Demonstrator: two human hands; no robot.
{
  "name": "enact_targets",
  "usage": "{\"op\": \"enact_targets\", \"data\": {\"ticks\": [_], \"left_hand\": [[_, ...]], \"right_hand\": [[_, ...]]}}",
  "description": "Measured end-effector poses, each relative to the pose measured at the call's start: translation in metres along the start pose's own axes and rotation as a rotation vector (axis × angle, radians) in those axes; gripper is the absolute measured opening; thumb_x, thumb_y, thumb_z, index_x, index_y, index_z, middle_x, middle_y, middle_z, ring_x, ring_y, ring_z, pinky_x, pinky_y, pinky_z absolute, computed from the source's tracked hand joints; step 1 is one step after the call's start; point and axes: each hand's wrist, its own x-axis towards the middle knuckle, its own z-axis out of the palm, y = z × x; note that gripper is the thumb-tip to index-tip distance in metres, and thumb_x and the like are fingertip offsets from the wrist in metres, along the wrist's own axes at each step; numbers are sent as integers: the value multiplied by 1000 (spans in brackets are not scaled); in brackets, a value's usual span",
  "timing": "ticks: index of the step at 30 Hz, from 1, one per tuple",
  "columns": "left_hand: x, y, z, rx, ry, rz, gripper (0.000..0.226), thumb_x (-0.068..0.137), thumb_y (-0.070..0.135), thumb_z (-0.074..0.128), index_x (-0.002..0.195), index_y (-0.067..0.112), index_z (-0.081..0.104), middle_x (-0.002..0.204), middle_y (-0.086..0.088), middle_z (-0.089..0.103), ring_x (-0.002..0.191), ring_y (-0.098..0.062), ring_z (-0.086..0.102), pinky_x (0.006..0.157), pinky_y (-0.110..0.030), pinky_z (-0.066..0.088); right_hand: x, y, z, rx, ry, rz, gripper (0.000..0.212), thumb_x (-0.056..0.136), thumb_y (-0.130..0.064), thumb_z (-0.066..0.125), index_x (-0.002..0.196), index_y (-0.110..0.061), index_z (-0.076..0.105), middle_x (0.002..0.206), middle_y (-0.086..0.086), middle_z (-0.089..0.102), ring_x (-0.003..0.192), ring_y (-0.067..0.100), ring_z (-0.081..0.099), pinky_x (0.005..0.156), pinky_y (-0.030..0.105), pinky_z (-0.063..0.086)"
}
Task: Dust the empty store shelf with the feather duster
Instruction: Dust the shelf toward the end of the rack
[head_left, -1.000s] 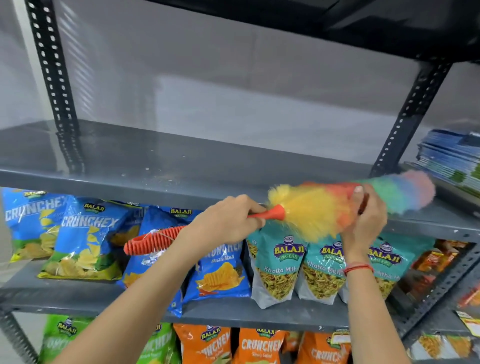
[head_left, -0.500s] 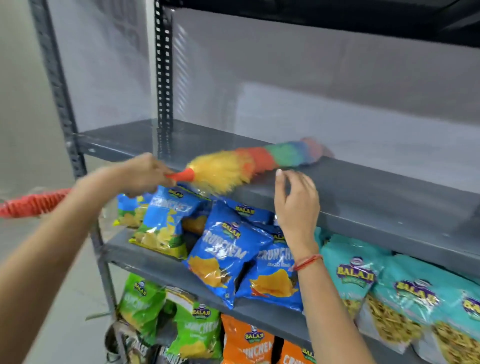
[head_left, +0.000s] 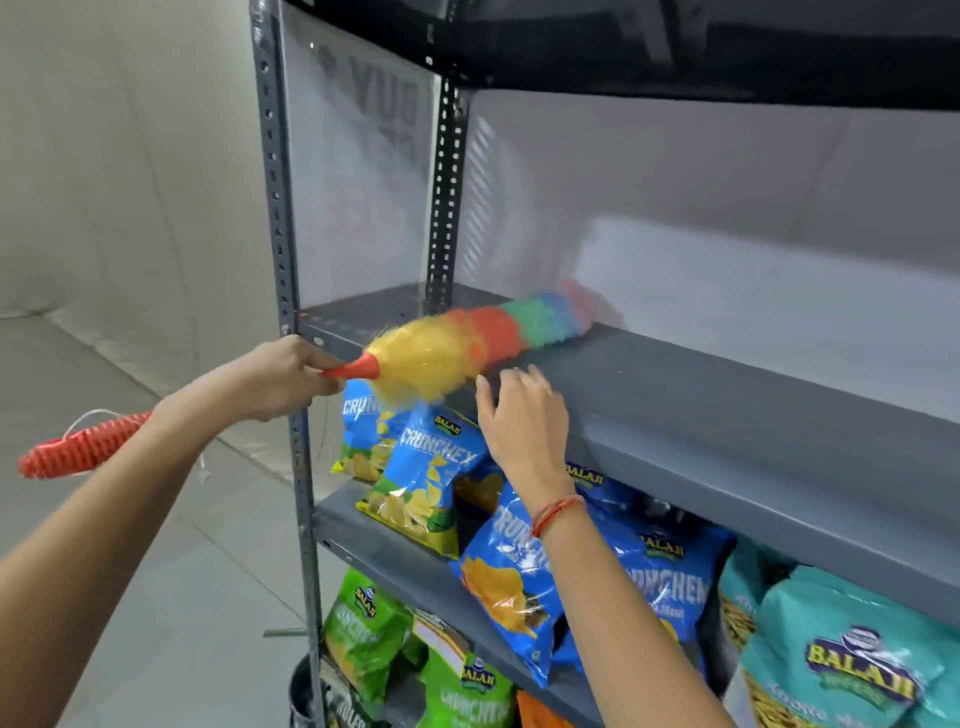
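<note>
The bare grey metal shelf (head_left: 727, 410) runs from the left upright to the right edge of the view. A rainbow feather duster (head_left: 467, 343) lies across its left end, yellow feathers over the front lip, blue tip toward the back panel. My left hand (head_left: 280, 379) is closed around the orange handle just behind the feathers; the ribbed handle end (head_left: 83, 447) sticks out behind my wrist. My right hand (head_left: 524, 421), with a red thread on the wrist, hovers with fingers apart at the shelf's front lip, holding nothing.
Perforated grey uprights (head_left: 280, 260) frame the rack's left end. Blue Crunchex chip bags (head_left: 426, 473) and teal Balaji bags (head_left: 852, 665) fill the shelf below, green bags (head_left: 363, 629) lower down. A dark shelf (head_left: 675, 47) sits overhead. Pale floor lies to the left.
The duster has swept from the right part of the shelf to its left end, and the view turned left with it. My right hand let go of the feathers and now hovers at the lip.
</note>
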Motion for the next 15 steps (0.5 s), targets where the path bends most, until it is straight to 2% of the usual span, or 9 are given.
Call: {"op": "enact_targets", "data": {"ticks": [2,3,6,8,10,13,15], "left_hand": [[2,-8,-3,-65,-22,-46,25,95,13,54,116,17,67,56,-6,36,46,-20,30,38,-19,27],[2,-12,-4,-63,-7,-64,27,95,15,54,118,15,67,56,-6,38,46,-20,32,40,-20,29],[-4,-11,-4,134,166,-52,32,95,29,52,125,32,62,60,-3,49,61,-27,49,59,-29,41],[-7,-6,-2,134,217,10,33,95,30,51,126,35,61,56,1,47,57,-24,48,59,-30,40],[-9,-7,-1,47,159,78,30,95,25,54,123,30,64,53,5,45,50,-16,43,52,-28,37],[-11,-17,0,-141,-101,129,21,94,20,57,105,30,71,41,9,37,36,-6,31,36,-18,29],[-12,-25,-3,-286,-229,101,16,92,27,60,98,35,72,43,8,35,34,-5,28,33,-17,25]], "right_hand": [[0,-2,4,-76,-20,14,41,91,-31,46,70,-1,65,73,17,70,83,35,67,65,38,53],[-1,-2,6,-113,-12,13,47,91,-33,39,69,-2,66,72,15,70,78,33,67,63,36,53],[-3,-2,9,-168,7,17,54,92,-36,31,72,-3,68,77,15,72,78,31,69,66,35,54],[-2,-1,11,-162,-2,37,52,92,-35,32,73,-3,69,78,14,73,78,30,69,67,34,54],[-2,-1,12,-133,-14,45,44,91,-32,38,74,-4,68,78,14,72,79,31,68,68,35,54],[-2,0,13,-31,34,66,24,84,-24,57,83,-2,67,86,17,72,85,32,68,75,37,55],[0,-1,14,61,132,89,32,88,-25,48,98,0,65,101,17,71,97,33,66,84,40,55]]}}
